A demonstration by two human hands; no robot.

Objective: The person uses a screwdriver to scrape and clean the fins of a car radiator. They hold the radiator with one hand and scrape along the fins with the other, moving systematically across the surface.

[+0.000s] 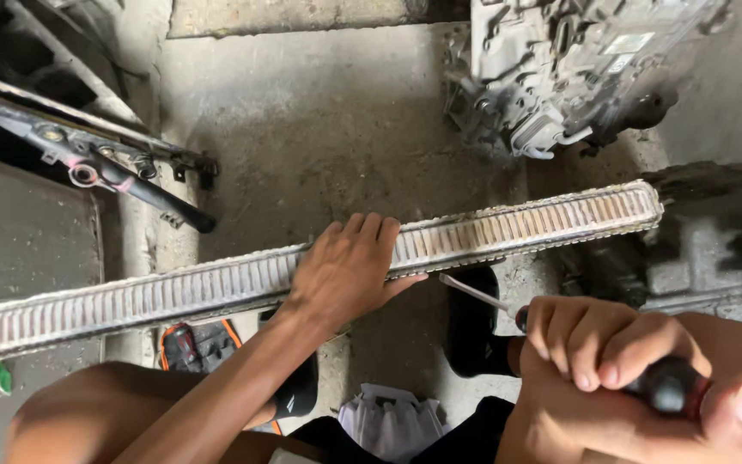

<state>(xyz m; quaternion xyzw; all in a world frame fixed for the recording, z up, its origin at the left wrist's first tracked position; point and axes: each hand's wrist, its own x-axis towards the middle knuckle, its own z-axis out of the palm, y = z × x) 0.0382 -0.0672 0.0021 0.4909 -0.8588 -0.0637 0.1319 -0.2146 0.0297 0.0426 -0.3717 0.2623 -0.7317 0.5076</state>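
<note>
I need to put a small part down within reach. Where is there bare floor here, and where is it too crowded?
The widest bare patch is the concrete floor beyond the long finned radiator core, between the black metal bracket and the grey engine casing. Near you it is crowded: left hand on the core, right hand gripping a screwdriver, feet and a white cloth below.

Beyond the long finned radiator core (508, 228), which bars the way across the middle, bare concrete floor (319, 120) lies open. A grey gearbox casing (568, 69) blocks the far right, a black metal bracket (105, 167) the far left.
</note>
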